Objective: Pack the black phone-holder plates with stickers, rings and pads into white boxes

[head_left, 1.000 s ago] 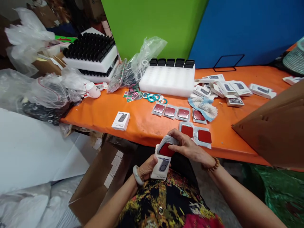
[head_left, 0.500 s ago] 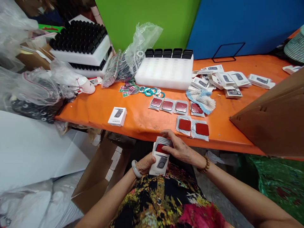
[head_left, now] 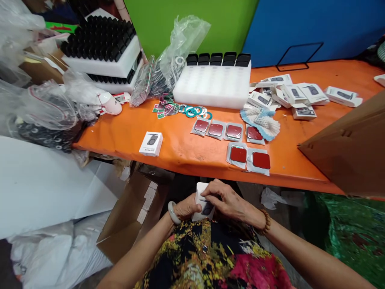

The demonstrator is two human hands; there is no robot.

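A small white box (head_left: 198, 216) with a picture of a dark round-faced device on its front is held low in front of my body. My left hand (head_left: 187, 207) is wrapped around its left side. My right hand (head_left: 230, 201) has its fingers bent and pressed together at the upper front of the box, by the white top flap (head_left: 201, 186). The box's contents are hidden. On the orange table, nearest my hands, lie red square pieces in pale wrappers, such as one front piece (head_left: 238, 154). A similar white box (head_left: 151, 144) rests on the table to the left.
At the back of the table (head_left: 180, 150) stands a white foam block (head_left: 212, 89) with black pieces. Several white boxes (head_left: 295, 93) are heaped at right beside a knitted cloth (head_left: 261, 122). A cardboard carton (head_left: 349, 148) borders the right; an open carton (head_left: 120, 218) sits below left.
The red piece in its wrapper, which stuck out of the box top, no longer shows. My right fingers have moved down and curled at the box's top. The view has shifted slightly.
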